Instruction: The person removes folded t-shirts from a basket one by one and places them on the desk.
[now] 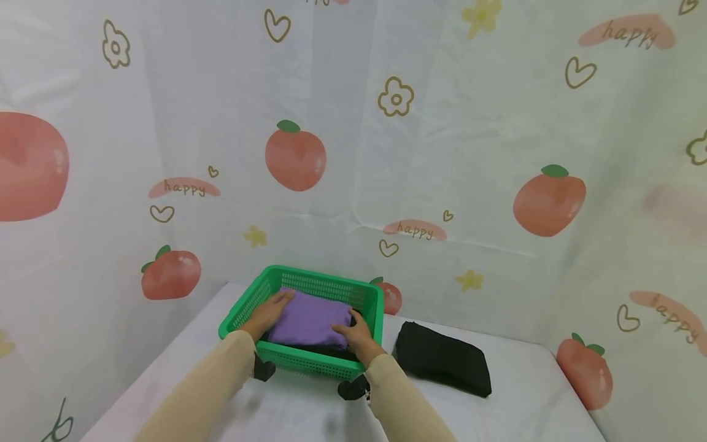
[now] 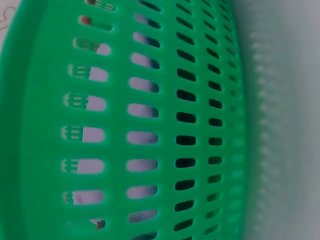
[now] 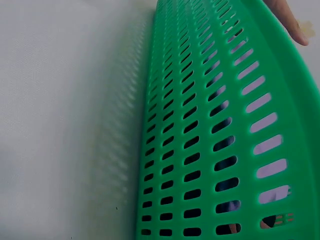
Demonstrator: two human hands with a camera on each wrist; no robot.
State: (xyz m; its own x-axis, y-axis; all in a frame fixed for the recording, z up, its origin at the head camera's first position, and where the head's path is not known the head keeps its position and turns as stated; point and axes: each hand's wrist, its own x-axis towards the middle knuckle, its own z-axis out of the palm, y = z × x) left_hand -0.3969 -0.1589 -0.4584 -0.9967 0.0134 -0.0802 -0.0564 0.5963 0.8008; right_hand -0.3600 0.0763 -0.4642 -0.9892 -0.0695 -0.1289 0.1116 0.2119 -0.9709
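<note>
A folded purple cloth (image 1: 310, 320) lies on dark fabric inside a green plastic basket (image 1: 309, 359). My left hand (image 1: 270, 313) reaches over the front rim and rests on the cloth's left edge, fingers extended. At the cloth's right edge is my right hand (image 1: 358, 336), thumb spread toward it and fingers along its side. The perforated basket wall (image 2: 117, 150) fills most of the left wrist view, with purple showing through the slots. In the right wrist view, some fingers (image 3: 289, 20) appear beyond the basket's rim.
A folded black cloth (image 1: 442, 359) lies on the white table (image 1: 298, 411), right of the basket. Behind and around the table hangs a white curtain (image 1: 342, 202) printed with peaches, hearts and flowers. The basket stands near the curtain.
</note>
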